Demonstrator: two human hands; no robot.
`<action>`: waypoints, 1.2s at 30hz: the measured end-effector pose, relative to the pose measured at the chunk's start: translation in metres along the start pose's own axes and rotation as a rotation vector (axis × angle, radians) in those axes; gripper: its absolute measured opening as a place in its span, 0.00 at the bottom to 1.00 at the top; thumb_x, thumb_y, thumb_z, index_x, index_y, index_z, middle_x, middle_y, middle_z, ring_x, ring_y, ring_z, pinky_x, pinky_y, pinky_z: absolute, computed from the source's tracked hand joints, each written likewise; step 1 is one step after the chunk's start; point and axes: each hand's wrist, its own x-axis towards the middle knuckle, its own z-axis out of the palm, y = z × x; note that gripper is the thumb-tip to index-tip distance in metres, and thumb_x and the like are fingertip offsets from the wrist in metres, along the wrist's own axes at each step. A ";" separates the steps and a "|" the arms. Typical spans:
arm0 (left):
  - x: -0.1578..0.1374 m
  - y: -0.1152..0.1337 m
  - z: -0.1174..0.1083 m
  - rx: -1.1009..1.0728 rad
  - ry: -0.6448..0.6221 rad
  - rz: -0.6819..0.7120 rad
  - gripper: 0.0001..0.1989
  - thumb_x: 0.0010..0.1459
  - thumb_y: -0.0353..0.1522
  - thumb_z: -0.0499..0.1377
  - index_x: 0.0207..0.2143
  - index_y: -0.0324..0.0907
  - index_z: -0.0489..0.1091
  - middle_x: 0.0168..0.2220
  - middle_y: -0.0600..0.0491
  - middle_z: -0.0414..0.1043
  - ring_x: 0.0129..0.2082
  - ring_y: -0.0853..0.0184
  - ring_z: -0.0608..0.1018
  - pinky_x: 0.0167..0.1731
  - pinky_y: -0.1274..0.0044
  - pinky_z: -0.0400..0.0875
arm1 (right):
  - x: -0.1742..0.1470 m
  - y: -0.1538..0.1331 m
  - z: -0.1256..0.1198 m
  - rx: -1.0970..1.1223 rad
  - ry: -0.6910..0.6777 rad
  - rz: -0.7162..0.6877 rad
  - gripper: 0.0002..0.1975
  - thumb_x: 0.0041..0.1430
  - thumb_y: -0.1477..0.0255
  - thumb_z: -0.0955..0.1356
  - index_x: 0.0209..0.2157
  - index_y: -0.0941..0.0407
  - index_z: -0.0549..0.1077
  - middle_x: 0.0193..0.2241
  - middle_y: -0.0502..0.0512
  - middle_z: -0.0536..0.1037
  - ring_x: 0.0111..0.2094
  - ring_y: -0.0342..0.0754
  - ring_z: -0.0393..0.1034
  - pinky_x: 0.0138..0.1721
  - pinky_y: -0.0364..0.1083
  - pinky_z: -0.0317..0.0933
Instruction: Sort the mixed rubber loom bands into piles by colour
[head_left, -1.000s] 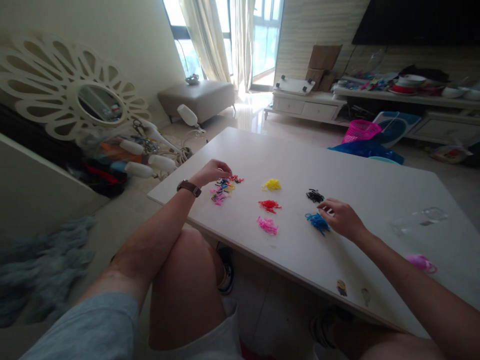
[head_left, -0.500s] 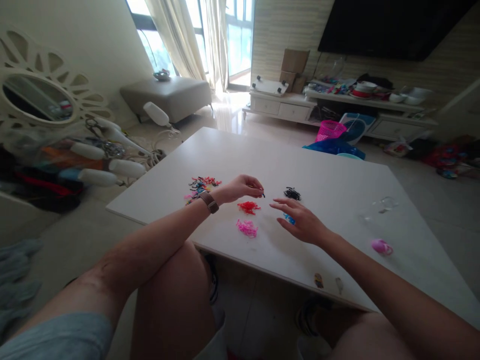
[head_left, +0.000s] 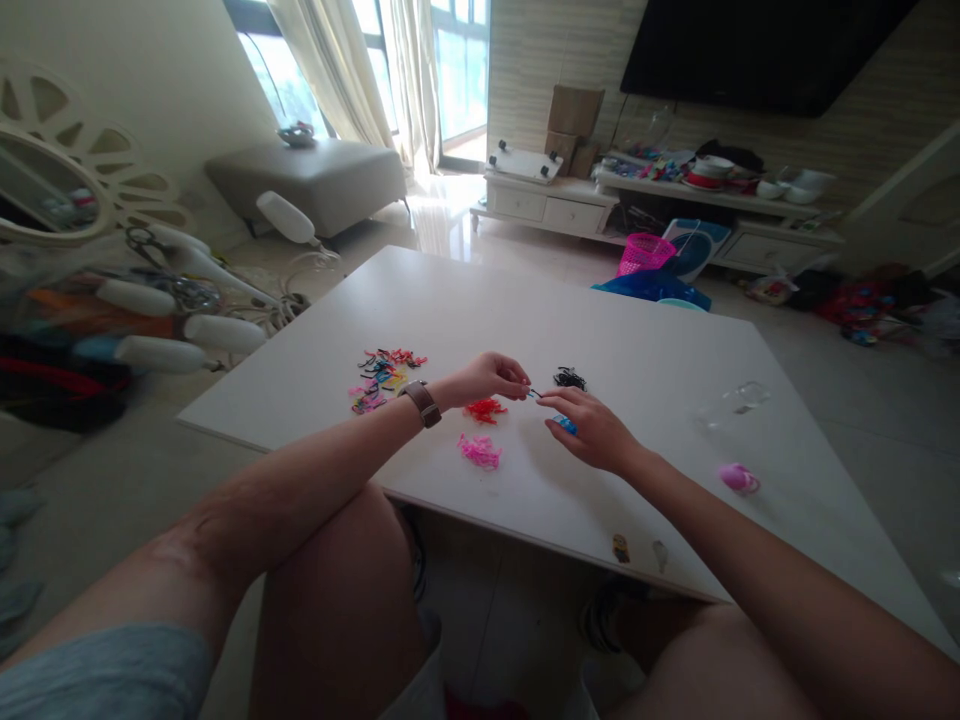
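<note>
Well, from my remote seat I see, nearest the left corner of the worktop (head_left: 465, 300), a mixed heap (head_left: 386, 380) of small coloured strips, loosely spread, which probably makes single pieces easier to pick out. Next come a pink pile (head_left: 480, 452) toward the near edge and a red pile (head_left: 487, 411) just beyond it, set apart, I judge, so the colours do not mingle. My left hand (head_left: 501, 378) pinches a tiny dark strip (head_left: 535, 393) in its fingertips, apparently by one end, perhaps leaving the other free. To its right, a blue pile (head_left: 564, 425) is partly hidden by my right hand (head_left: 591, 425), with a black pile (head_left: 570, 379) beyond, toward the far edge. The right hand stretches its fingers to that strip, thumb spread away; I cannot tell whether it grips. Farther over, toward the right edge, a clear container (head_left: 746, 398) and a pink object (head_left: 739, 478) sit well apart from the piles, likely to leave elbow room.
</note>
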 end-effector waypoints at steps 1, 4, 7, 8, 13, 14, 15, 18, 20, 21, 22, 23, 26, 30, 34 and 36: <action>0.000 0.000 0.000 0.006 0.008 -0.004 0.14 0.44 0.31 0.74 0.32 0.35 0.77 0.28 0.48 0.80 0.29 0.69 0.80 0.35 0.76 0.75 | -0.001 0.007 0.001 -0.015 0.011 0.039 0.16 0.65 0.71 0.65 0.53 0.53 0.73 0.52 0.59 0.76 0.54 0.57 0.69 0.55 0.58 0.64; -0.001 0.003 0.000 0.023 0.016 -0.014 0.13 0.45 0.31 0.74 0.31 0.35 0.77 0.27 0.48 0.80 0.28 0.69 0.80 0.35 0.76 0.75 | -0.004 0.035 0.004 -0.082 0.073 0.225 0.14 0.63 0.71 0.65 0.49 0.55 0.75 0.49 0.61 0.77 0.52 0.58 0.70 0.55 0.58 0.64; -0.003 0.006 0.001 0.038 0.016 -0.023 0.13 0.45 0.31 0.74 0.30 0.35 0.76 0.27 0.48 0.80 0.29 0.68 0.81 0.36 0.75 0.76 | -0.010 0.062 0.009 -0.143 0.081 0.376 0.14 0.63 0.70 0.64 0.47 0.58 0.75 0.47 0.63 0.77 0.50 0.60 0.69 0.55 0.58 0.64; -0.003 0.007 0.001 0.041 0.015 -0.026 0.13 0.45 0.31 0.74 0.30 0.35 0.76 0.27 0.48 0.80 0.29 0.68 0.81 0.36 0.75 0.76 | -0.011 0.068 0.011 -0.151 0.069 0.399 0.15 0.63 0.70 0.64 0.48 0.58 0.75 0.47 0.63 0.77 0.50 0.60 0.69 0.55 0.58 0.63; -0.005 0.007 0.001 0.032 0.019 -0.037 0.12 0.47 0.31 0.74 0.31 0.34 0.76 0.28 0.46 0.80 0.30 0.68 0.82 0.37 0.75 0.77 | -0.011 0.076 0.018 -0.144 0.032 0.400 0.20 0.63 0.68 0.64 0.54 0.57 0.73 0.56 0.63 0.74 0.55 0.60 0.66 0.58 0.58 0.61; -0.005 0.006 0.001 0.026 0.023 -0.039 0.13 0.47 0.31 0.74 0.31 0.34 0.76 0.28 0.46 0.80 0.30 0.67 0.82 0.38 0.74 0.77 | -0.010 0.074 0.017 -0.139 0.042 0.392 0.19 0.63 0.68 0.64 0.54 0.56 0.74 0.56 0.62 0.74 0.56 0.60 0.66 0.58 0.58 0.61; -0.005 0.006 0.001 0.018 0.027 -0.043 0.13 0.46 0.32 0.74 0.31 0.34 0.76 0.28 0.46 0.80 0.31 0.67 0.82 0.38 0.74 0.77 | -0.008 0.071 0.016 -0.131 0.059 0.380 0.18 0.63 0.68 0.64 0.52 0.56 0.74 0.56 0.62 0.74 0.56 0.59 0.66 0.58 0.58 0.61; -0.005 0.004 0.003 -0.003 0.035 -0.061 0.14 0.46 0.33 0.74 0.31 0.34 0.76 0.29 0.46 0.80 0.32 0.66 0.83 0.38 0.74 0.78 | -0.004 0.057 0.006 -0.082 0.140 0.314 0.15 0.63 0.70 0.64 0.49 0.55 0.76 0.50 0.61 0.77 0.53 0.58 0.69 0.56 0.58 0.63; -0.005 0.004 0.004 -0.020 0.037 -0.070 0.15 0.46 0.33 0.75 0.31 0.34 0.76 0.30 0.46 0.80 0.33 0.65 0.83 0.39 0.74 0.78 | -0.002 0.041 -0.001 -0.023 0.165 0.213 0.14 0.64 0.71 0.65 0.49 0.54 0.75 0.48 0.60 0.78 0.51 0.57 0.69 0.55 0.58 0.64; -0.005 0.004 0.005 -0.029 0.036 -0.071 0.15 0.45 0.34 0.75 0.31 0.34 0.76 0.30 0.45 0.80 0.33 0.65 0.83 0.39 0.74 0.78 | -0.001 0.031 -0.005 0.008 0.152 0.145 0.14 0.65 0.71 0.64 0.50 0.54 0.75 0.48 0.60 0.78 0.52 0.57 0.69 0.55 0.58 0.64; -0.005 0.003 0.005 -0.036 0.034 -0.068 0.15 0.45 0.34 0.75 0.31 0.34 0.76 0.30 0.46 0.80 0.33 0.65 0.83 0.39 0.73 0.78 | 0.000 0.022 -0.008 0.032 0.124 0.074 0.15 0.65 0.71 0.64 0.51 0.53 0.74 0.50 0.59 0.77 0.52 0.56 0.69 0.55 0.58 0.64; -0.005 0.003 0.006 -0.039 0.032 -0.063 0.16 0.45 0.34 0.75 0.31 0.34 0.76 0.29 0.46 0.80 0.33 0.65 0.83 0.39 0.73 0.78 | 0.001 0.012 -0.011 0.044 0.090 0.015 0.15 0.66 0.70 0.64 0.53 0.51 0.74 0.52 0.59 0.76 0.53 0.56 0.69 0.55 0.59 0.64; -0.004 0.001 0.007 -0.037 0.026 -0.052 0.16 0.45 0.35 0.75 0.32 0.34 0.76 0.28 0.47 0.79 0.32 0.67 0.82 0.40 0.73 0.78 | 0.003 -0.009 -0.016 0.039 0.009 -0.073 0.17 0.67 0.69 0.65 0.56 0.48 0.73 0.55 0.59 0.75 0.54 0.57 0.68 0.56 0.60 0.64; -0.002 -0.003 0.007 -0.042 0.019 -0.053 0.17 0.45 0.36 0.75 0.32 0.34 0.76 0.29 0.47 0.80 0.31 0.68 0.81 0.39 0.74 0.78 | 0.004 -0.014 -0.015 0.043 -0.026 -0.091 0.17 0.68 0.69 0.64 0.56 0.51 0.73 0.52 0.59 0.77 0.54 0.56 0.69 0.55 0.59 0.65; -0.003 -0.008 0.010 -0.073 0.011 -0.060 0.18 0.45 0.37 0.75 0.32 0.34 0.76 0.30 0.45 0.80 0.32 0.67 0.82 0.40 0.74 0.78 | 0.004 -0.006 -0.015 0.098 -0.023 -0.122 0.17 0.68 0.70 0.64 0.55 0.50 0.74 0.50 0.57 0.79 0.53 0.55 0.70 0.55 0.58 0.66; -0.003 -0.009 0.013 -0.084 0.005 -0.052 0.18 0.46 0.38 0.75 0.32 0.34 0.76 0.30 0.45 0.80 0.32 0.67 0.82 0.40 0.74 0.78 | 0.003 -0.004 -0.015 0.114 -0.021 -0.128 0.16 0.68 0.70 0.64 0.55 0.50 0.75 0.49 0.57 0.80 0.52 0.55 0.71 0.53 0.58 0.67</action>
